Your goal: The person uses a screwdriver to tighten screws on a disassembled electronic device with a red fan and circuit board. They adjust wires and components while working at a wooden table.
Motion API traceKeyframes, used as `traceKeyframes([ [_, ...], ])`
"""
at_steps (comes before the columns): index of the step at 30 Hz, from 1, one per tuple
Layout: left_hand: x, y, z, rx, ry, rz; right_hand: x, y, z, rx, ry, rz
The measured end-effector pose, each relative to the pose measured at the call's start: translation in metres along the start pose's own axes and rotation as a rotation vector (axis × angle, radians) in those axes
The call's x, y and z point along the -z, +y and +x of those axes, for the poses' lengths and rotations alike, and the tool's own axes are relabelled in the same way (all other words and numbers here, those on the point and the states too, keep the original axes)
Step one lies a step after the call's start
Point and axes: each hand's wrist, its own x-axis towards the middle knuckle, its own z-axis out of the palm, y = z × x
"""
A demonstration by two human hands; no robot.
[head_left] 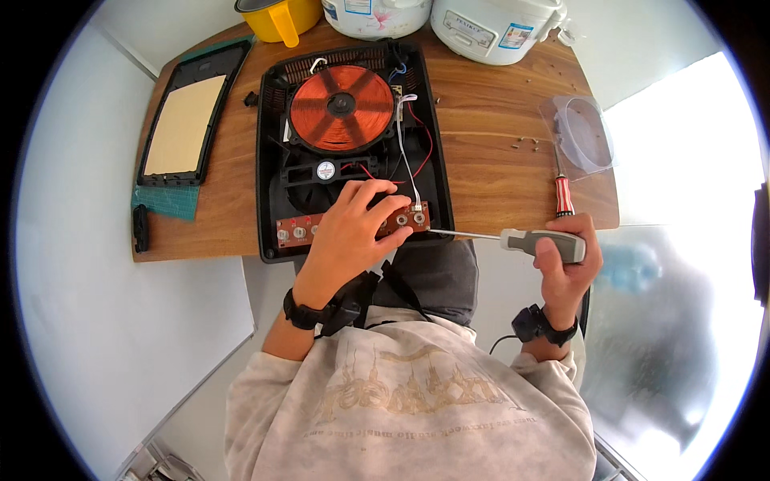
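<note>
screwdriver with a grey handle lies nearly level, its long axis running left to right; the thin metal shaft points left, and its tip meets the right end of a brown control board. the right hand has its grip closed around the handle. left of that grip, the left hand rests palm down on the board, fingers curled over its middle and hiding that part; i cannot tell whether this grip pinches anything.

one wooden worktop carries everything. one opened black cooker base lies beyond the left grip, with one copper coil, one small fan and red and white wires. two white rice cookers and one yellow jug stand at the far edge. one black-framed top panel lies far left, on a green mat. beyond the right grip lie one red-handled screwdriver, one clear plastic lid and a few loose screws, too small to count surely.
</note>
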Motion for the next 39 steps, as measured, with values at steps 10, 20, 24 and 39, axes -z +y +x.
traceKeyframes([
  [10,0.0,-0.001,0.0,0.005,0.0,-0.001,-0.013,-0.002,0.008,0.091,0.003,-0.027],
  [20,0.001,0.0,0.0,0.015,-0.007,-0.012,-0.011,0.007,0.005,0.007,0.059,0.021],
  [24,0.0,-0.001,-0.001,0.018,-0.005,-0.011,-0.014,0.004,0.006,0.014,0.058,0.015],
  [39,0.0,-0.002,0.0,0.014,-0.009,0.004,-0.017,0.001,0.008,0.021,0.089,0.023],
])
